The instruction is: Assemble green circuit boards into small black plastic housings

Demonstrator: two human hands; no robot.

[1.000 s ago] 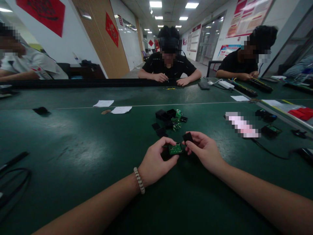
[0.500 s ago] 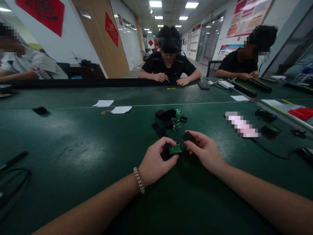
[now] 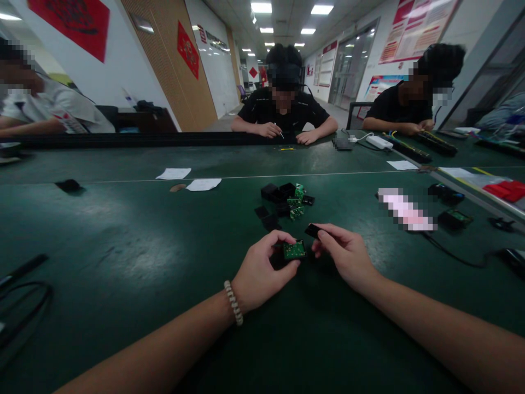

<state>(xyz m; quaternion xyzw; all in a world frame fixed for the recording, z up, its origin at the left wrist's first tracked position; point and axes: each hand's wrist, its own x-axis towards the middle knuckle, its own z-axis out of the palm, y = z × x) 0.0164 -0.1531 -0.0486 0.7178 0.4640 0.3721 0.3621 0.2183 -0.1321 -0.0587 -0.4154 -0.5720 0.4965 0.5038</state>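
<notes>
A green circuit board in a small black case is pinched between the thumb and fingers of my left hand, its soldered face up. Just to the right, my right hand grips a flat black cover between thumb and fingertips. The cover is tilted and apart from the board. Beyond my hands lies a pile of black cases with several loose green boards beside it. Flat black covers rest at the pile's near left side.
On the green table, a blurred-out phone-like object with a cable lies right, near another cased board. Paper slips lie beyond on the left. A black cable is at the left edge. Several people sit around the table.
My right hand has turned the black cover, so it now shows flatter and more edge-on. My left hand and the board stay in place.
</notes>
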